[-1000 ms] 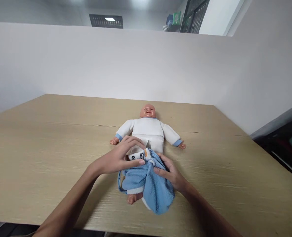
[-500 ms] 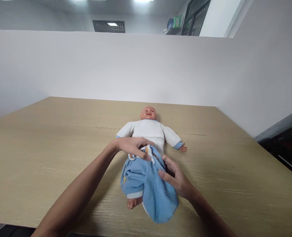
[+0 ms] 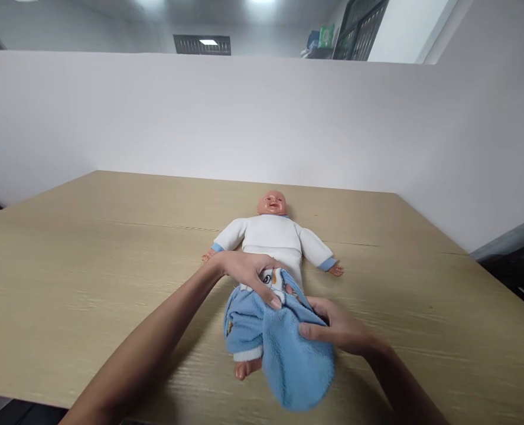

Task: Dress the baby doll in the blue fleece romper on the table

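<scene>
A baby doll (image 3: 272, 233) in a white top with blue cuffs lies on its back, head toward the wall. Blue fleece trousers (image 3: 295, 360) with a patterned white waistband cover its lower body. One bare foot (image 3: 246, 369) sticks out of the leg on the left; the other foot is hidden inside the cloth. My left hand (image 3: 253, 274) grips the waistband, thumb on top and fingers behind it. On the right side of the trousers my right hand (image 3: 332, 324) pinches the fabric, thumb outside and the fingers partly hidden under the edge.
The doll lies on a wide wooden table (image 3: 133, 260) that meets a white wall (image 3: 244, 118). Above the wall, a window opening shows another room. A dark object (image 3: 518, 265) stands past the table's right edge.
My right hand has shifted slightly down and right, drawing the trouser leg out wider. My left hand keeps its hold on the waistband. The whole view has shifted a little.
</scene>
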Demonstrator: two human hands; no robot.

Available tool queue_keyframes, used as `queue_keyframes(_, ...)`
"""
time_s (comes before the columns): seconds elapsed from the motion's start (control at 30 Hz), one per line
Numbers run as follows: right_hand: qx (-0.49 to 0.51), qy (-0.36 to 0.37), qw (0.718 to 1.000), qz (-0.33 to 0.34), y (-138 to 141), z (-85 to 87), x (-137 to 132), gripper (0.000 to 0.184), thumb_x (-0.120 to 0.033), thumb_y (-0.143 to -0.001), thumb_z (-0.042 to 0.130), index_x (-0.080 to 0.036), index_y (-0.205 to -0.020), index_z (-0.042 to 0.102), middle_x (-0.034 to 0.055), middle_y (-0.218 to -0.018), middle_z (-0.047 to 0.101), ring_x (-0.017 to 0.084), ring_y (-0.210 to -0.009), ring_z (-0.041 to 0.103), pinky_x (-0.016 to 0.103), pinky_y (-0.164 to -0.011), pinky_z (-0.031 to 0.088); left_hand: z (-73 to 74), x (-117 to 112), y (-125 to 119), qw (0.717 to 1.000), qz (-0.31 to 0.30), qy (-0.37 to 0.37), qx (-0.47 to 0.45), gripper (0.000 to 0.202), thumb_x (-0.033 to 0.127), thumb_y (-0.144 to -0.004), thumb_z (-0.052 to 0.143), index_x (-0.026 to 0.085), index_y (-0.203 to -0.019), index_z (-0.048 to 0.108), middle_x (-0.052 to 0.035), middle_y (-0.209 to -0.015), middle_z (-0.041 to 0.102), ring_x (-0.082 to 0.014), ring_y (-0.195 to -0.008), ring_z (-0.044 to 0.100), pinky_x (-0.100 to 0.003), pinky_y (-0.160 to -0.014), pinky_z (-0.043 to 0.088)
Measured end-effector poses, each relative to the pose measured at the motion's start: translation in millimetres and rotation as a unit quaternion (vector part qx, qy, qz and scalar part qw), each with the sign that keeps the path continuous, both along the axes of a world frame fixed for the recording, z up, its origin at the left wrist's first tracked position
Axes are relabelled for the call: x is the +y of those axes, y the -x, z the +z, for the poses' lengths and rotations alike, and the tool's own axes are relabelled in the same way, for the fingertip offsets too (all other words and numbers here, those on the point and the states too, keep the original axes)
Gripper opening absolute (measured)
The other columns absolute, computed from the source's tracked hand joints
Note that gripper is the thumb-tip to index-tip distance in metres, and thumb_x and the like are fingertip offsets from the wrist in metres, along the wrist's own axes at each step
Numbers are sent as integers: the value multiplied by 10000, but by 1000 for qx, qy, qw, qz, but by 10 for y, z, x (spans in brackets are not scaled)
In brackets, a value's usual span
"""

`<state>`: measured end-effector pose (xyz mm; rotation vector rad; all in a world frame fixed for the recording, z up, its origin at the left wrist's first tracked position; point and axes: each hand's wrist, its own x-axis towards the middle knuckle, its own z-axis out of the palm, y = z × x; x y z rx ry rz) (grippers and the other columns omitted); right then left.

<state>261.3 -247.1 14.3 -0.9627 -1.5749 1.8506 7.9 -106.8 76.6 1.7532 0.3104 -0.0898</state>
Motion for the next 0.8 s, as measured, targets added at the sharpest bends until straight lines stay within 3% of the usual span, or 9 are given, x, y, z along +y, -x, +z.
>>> queue_keyframes(0.1, 27, -6, 1000, -12, -88, 65, 47, 512, -591, -910, 818, -226, -1261, 747, 38, -1072, 734, 248, -1005, 686, 345, -916, 547, 10, -6, -1, 1000, -8, -19, 12, 572, 437, -673, 1006, 238, -1164, 794, -1, -1062, 804, -222, -966, 735, -267, -838, 588)
queue_keyframes(0.27, 76, 21, 995, -63, -53, 52, 195, 528, -570, -922, 816, -256, -1339, 732, 51, -1145, 753, 220, -1027, 699, 308, -919, 543, 0, 9, 15, 996, -68, -31, 41, 349, 528, -805, 895, 218, -927, 791, 23, -916, 790, -211, -859, 709, -273, -789, 586)
queue_keyframes(0.4, 53, 34, 998, 6, -44, 10, 224, 570, -566, -906, 836, -249, -1363, 712, 46, -1172, 738, 206, -1024, 683, 285, -899, 545, -16, 21, 33, 998, -66, -5, 7, 331, 518, -863, 848, 212, -980, 802, 9, -981, 801, -216, -916, 711, -280, -890, 587)
queue_keyframes(0.53, 33, 38, 995, 90, -115, 13, 142, 538, -613, -832, 876, -208, -1174, 783, 37, -1011, 732, 189, -854, 653, 267, -764, 537, -49, 27, 16, 998, -63, 8, -23, 322, 509, -929, 782, 188, -950, 788, -30, -1007, 784, -236, -966, 699, -318, -959, 579)
queue_keyframes(0.6, 56, 27, 997, 39, -140, -3, 104, 502, -602, -829, 883, -226, -1150, 796, 40, -1000, 741, 207, -876, 674, 297, -811, 554, -82, 35, 11, 998, -46, 10, -43, 302, 483, -962, 751, 184, -930, 767, -24, -960, 758, -212, -914, 676, -304, -909, 571)
queue_keyframes(0.7, 98, 39, 989, -100, -127, -55, 75, 528, -610, -857, 853, -289, -1268, 776, 59, -1078, 765, 263, -1014, 719, 375, -936, 571, -139, 46, 18, 998, -20, 14, -58, 294, 470, -965, 752, 183, -904, 746, -4, -876, 713, -180, -826, 636, -277, -815, 550)
queue_keyframes(0.8, 79, 100, 984, -127, -78, -88, 54, 620, -670, -867, 819, -295, -1355, 743, 82, -1147, 773, 287, -1082, 727, 419, -987, 566, -183, 48, 30, 999, 1, 15, -52, 329, 502, -945, 773, 174, -917, 762, -23, -904, 725, -200, -869, 654, -289, -830, 556)
